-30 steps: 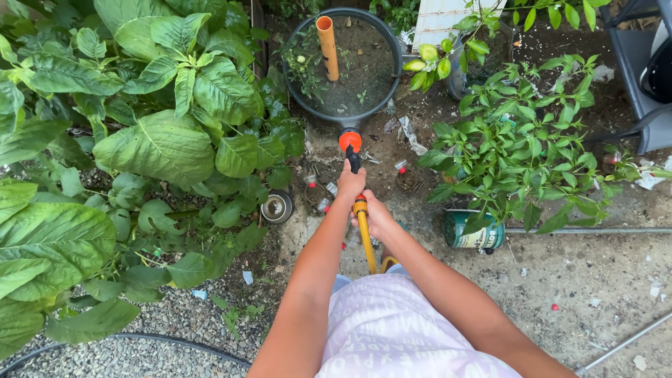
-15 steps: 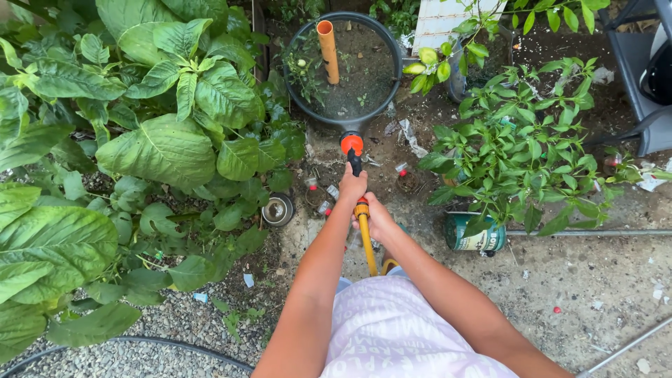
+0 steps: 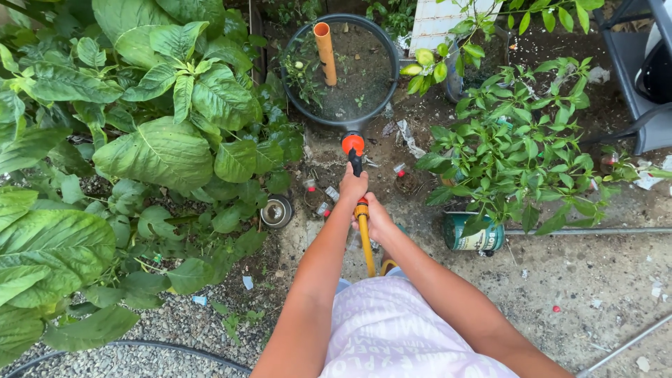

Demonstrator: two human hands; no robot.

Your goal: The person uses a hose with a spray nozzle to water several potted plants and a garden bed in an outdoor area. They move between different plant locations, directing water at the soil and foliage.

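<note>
Hose nozzle (image 3: pixel 353 148) gripped, left hand (image 3: pixel 353 185) closed; right hand (image 3: pixel 378 218) clasps hose (image 3: pixel 366 241).

The spray nozzle (image 3: pixel 353 148) is black with a round orange head, and it sticks out forward past the closed fingers that hold it, its head just short of the rim of the round black pot (image 3: pixel 341 68). Behind the grip an orange-yellow coupling joins it to a yellow hose (image 3: pixel 367 245), which runs straight back and down from the two clasping hands and passes under the wrists.
</note>
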